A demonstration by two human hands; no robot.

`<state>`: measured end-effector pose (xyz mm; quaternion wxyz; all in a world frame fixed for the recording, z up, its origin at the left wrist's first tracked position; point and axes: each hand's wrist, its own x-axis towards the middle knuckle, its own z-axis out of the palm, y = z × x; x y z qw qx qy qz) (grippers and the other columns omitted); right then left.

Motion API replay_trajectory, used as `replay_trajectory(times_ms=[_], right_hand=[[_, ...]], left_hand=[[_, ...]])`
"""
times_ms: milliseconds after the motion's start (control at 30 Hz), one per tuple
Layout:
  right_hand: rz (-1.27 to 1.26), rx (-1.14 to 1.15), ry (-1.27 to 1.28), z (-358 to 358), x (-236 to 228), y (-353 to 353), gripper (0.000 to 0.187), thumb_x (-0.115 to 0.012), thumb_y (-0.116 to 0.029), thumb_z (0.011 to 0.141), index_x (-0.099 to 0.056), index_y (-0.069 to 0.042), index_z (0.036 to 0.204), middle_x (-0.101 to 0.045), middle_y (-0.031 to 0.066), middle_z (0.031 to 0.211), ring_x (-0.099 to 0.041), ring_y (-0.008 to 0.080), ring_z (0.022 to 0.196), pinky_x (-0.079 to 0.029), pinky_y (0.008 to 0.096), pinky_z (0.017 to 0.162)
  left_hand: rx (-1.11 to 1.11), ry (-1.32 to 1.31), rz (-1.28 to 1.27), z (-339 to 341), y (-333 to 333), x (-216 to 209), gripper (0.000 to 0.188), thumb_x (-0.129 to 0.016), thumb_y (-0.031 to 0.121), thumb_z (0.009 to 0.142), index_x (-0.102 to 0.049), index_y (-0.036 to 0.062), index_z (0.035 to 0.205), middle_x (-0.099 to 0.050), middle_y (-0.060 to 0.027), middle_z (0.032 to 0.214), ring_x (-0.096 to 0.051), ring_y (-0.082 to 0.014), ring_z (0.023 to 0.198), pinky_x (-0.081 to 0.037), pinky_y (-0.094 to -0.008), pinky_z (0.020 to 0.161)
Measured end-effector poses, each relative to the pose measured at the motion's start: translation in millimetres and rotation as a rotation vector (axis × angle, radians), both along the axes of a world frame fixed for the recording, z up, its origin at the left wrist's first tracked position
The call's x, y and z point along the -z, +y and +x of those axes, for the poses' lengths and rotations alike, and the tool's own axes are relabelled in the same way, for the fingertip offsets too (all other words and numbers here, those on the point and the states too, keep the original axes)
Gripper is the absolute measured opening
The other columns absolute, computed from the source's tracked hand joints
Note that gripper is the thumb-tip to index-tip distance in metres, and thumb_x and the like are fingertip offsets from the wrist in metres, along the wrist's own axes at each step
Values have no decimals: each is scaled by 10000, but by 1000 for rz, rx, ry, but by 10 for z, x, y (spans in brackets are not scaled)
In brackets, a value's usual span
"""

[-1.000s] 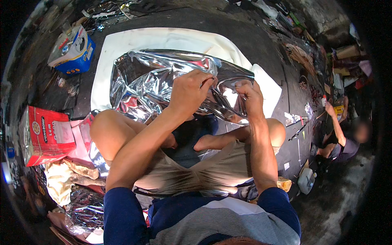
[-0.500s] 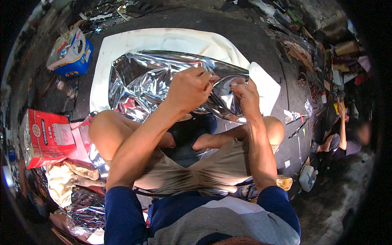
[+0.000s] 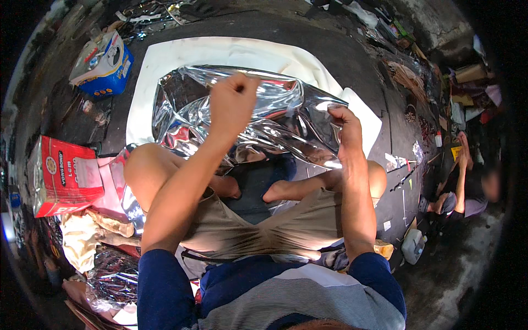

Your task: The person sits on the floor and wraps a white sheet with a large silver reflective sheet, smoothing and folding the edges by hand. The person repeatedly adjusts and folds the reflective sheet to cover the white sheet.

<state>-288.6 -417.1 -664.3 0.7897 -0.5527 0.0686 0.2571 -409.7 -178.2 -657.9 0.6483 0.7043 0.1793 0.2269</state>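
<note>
A crumpled sheet of shiny silver film (image 3: 275, 118) lies over a white sheet (image 3: 144, 88) in front of my crossed legs. At the film's right edge, my right hand (image 3: 348, 132) is closed, pinching its border between thumb and fingers. My left hand (image 3: 234, 104) is curled into a loose fist above the middle of the film. Whatever it may hold is hidden by the fingers. Folds and bright reflections run across the film between my two hands.
A blue and white box (image 3: 104, 69) stands at the far left, and a red box (image 3: 66, 176) sits nearer. Clear plastic wrap (image 3: 113, 278) lies at the lower left. On the right are a whitish jug (image 3: 412, 246) and another person's arm (image 3: 462, 176).
My left hand has moved left, away from my right hand. My right hand has shifted slightly right, still at the film's edge. The film between them lies more spread out.
</note>
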Motion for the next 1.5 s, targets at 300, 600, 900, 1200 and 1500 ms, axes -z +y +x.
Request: replay_trajectory(times_ms=[300, 600, 900, 1200, 1500], right_hand=[[-59, 3, -116, 29, 40, 9, 129, -574, -22, 842, -629, 32, 945, -651, 124, 883, -657, 192, 783, -586, 331, 756], [-70, -324, -356, -95, -146, -36, 321, -670, -56, 776, -639, 30, 1084, -680, 92, 960, -642, 167, 846, -527, 298, 825], [-519, -399, -622, -142, -292, 49, 168, -691, 17, 846, -721, 40, 1009, -735, 88, 902, -666, 138, 851, -516, 301, 803], [-573, -402, -651, -29, -306, -12, 150, -668, -1, 867, -703, 25, 1011, -725, 73, 946, -649, 125, 875, -500, 274, 802], [-458, -420, -415, -56, -392, 9, 170, -651, -118, 935, -683, -4, 1057, -714, 49, 971, -651, 122, 866, -513, 282, 829]], left_hand=[[114, -136, 449, 122, -463, 368, 268, -776, 191, 778, -740, 5, 968, -680, -151, 935, -662, -335, 889, -525, -408, 780], [47, -290, 739, 164, -416, 340, 148, -752, 148, 823, -737, 29, 910, -680, -122, 858, -665, -323, 822, -526, -390, 723], [97, -254, 741, 233, -302, 311, 107, -761, 119, 793, -707, 31, 821, -664, -110, 833, -658, -309, 803, -521, -396, 704], [378, -296, 849, 237, -159, 153, 197, -683, 108, 857, -596, 30, 1016, -588, -136, 914, -575, -345, 881, -488, -449, 768], [563, -140, 740, 202, -36, 51, 129, -642, 102, 901, -586, 4, 963, -568, -108, 882, -565, -273, 858, -464, -385, 747]])
